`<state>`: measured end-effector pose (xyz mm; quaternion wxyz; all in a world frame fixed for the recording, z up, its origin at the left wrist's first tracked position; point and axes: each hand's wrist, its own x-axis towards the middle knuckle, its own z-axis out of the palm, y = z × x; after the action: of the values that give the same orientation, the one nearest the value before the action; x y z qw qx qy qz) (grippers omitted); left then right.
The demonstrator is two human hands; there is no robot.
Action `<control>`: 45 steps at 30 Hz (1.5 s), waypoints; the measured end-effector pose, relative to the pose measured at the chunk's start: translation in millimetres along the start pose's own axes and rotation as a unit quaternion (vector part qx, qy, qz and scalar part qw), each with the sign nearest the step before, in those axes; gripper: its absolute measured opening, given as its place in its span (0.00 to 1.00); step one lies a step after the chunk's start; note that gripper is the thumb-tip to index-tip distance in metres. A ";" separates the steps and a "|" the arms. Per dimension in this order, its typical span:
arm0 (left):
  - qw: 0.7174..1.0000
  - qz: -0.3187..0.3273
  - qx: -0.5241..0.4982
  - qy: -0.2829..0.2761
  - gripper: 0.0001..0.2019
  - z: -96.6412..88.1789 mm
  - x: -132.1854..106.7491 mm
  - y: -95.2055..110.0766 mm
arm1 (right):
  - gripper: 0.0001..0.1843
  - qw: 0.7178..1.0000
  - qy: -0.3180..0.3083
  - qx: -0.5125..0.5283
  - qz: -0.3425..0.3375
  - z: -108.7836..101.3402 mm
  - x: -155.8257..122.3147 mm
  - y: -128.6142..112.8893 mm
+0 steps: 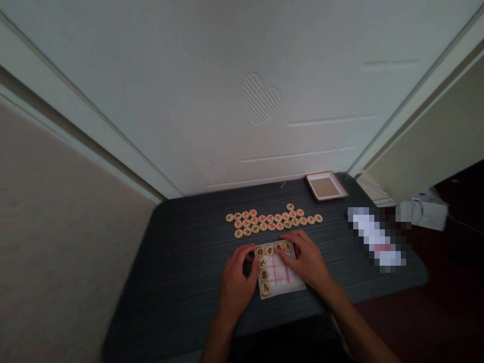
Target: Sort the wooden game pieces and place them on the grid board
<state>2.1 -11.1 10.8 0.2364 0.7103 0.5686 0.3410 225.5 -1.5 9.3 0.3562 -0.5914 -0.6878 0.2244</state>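
A small white tray [282, 282] with red grid lines lies on the dark table [181, 262] just in front of me. Several round wooden chess pieces [269, 249] line its far and left edges. My left hand [236, 280] rests at the tray's left side, fingers curled against a piece at the corner. My right hand [308, 259] lies over the tray's right side, its fingertips touching the piece at the far right corner. Farther back, several loose pieces [272, 221] with red and black marks lie in a cluster.
A shallow box lid [325, 186] with a brown inside sits at the table's far right corner. A blurred white object [376, 237] lies at the right edge. A pale door stands behind the table. A white bundle [425, 209] lies on the floor to the right.
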 end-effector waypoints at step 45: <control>0.999 -0.021 -0.016 0.018 0.10 -0.9 -1.3 1.5 | 0.13 0.998 0.014 0.037 0.055 -29.3 -26.2 11.5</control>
<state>2.2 -12.8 12.2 0.2452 0.6879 0.5820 0.3577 256.4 -28.0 14.0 0.3741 -0.6180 -0.6404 0.2606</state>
